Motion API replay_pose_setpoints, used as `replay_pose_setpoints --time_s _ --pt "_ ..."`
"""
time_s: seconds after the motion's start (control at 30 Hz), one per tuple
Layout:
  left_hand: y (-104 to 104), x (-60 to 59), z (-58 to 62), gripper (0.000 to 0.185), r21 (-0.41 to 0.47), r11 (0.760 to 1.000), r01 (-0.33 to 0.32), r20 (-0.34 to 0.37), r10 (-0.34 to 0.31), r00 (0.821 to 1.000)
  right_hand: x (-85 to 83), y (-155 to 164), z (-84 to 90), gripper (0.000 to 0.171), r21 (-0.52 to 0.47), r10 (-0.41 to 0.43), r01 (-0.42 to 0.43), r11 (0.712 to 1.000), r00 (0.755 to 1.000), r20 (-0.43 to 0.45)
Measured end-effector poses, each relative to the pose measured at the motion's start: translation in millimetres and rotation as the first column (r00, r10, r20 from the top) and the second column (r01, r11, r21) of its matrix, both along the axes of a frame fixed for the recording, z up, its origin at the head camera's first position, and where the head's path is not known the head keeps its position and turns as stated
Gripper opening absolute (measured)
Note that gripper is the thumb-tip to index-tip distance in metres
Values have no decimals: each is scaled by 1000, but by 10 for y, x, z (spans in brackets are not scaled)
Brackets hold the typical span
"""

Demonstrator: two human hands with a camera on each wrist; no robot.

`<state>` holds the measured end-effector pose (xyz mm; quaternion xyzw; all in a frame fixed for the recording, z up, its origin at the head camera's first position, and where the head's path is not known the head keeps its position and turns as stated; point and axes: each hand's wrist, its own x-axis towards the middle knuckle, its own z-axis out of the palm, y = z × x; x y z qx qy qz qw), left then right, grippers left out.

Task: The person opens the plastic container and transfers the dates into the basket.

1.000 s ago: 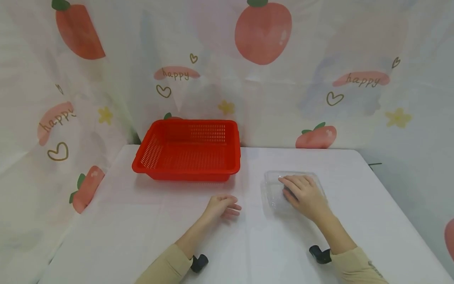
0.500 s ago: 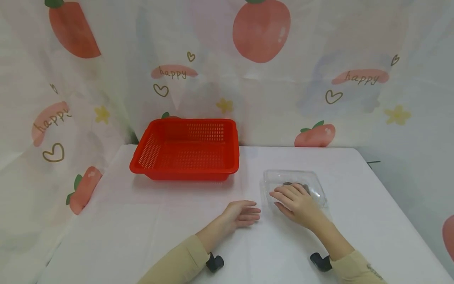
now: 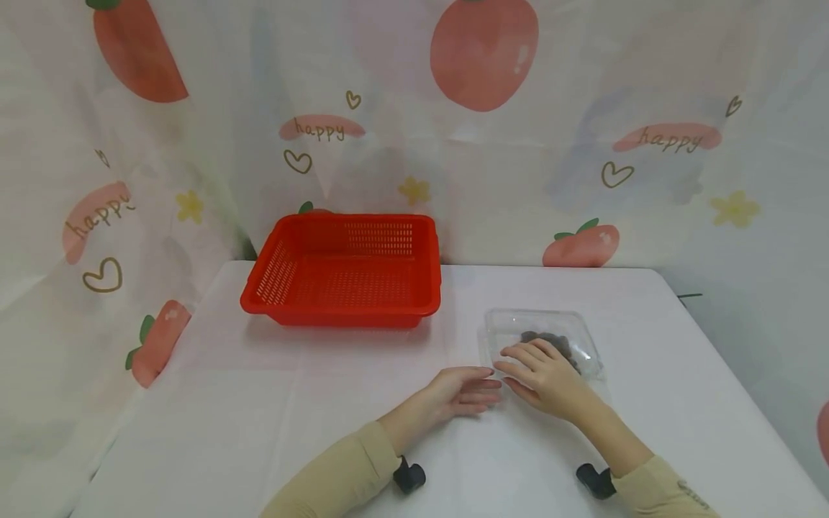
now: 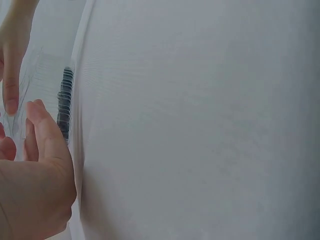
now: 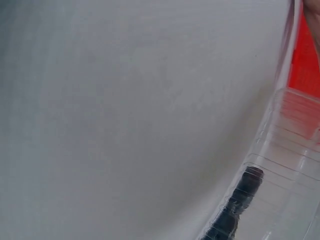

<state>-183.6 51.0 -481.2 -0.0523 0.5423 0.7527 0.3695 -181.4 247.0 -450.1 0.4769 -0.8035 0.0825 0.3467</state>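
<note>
A clear plastic box (image 3: 505, 327) sits on the right of the table, with several small, dark, roundish pieces (image 3: 549, 341) inside; their kind is unclear. Through its ridged side the dark pieces (image 4: 65, 102) show in a row in the left wrist view. My right hand (image 3: 547, 380) is over the box's near left part, fingers slightly bent and spread, covering some of the contents. Just to its left is my left hand (image 3: 461, 394), fingers extended toward the box's near left corner. No object shows in either hand. The right wrist view has the box (image 5: 295, 150) at lower right.
A red perforated plastic basket (image 3: 346, 316) stands at the back left of the white table (image 3: 214, 432). Behind it hangs a fruit-printed cloth (image 3: 382, 86). Black wrist mounts (image 3: 409, 475) show under both sleeves.
My left hand has moved right, up to the box. My right hand has drawn back slightly toward the near left side, uncovering dark pieces inside the box.
</note>
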Motion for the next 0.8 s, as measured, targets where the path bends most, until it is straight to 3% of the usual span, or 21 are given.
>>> replay_pose_setpoints --time_s 0.37,0.8 --pt "46 -22 8 34 37 999 -9 39 8 999 -34 31 24 36 33 15 -16 999 1000 4" --pt "39 -19 8 32 36 999 3 17 -3 1000 -20 45 31 42 42 24 -25 999 999 30"
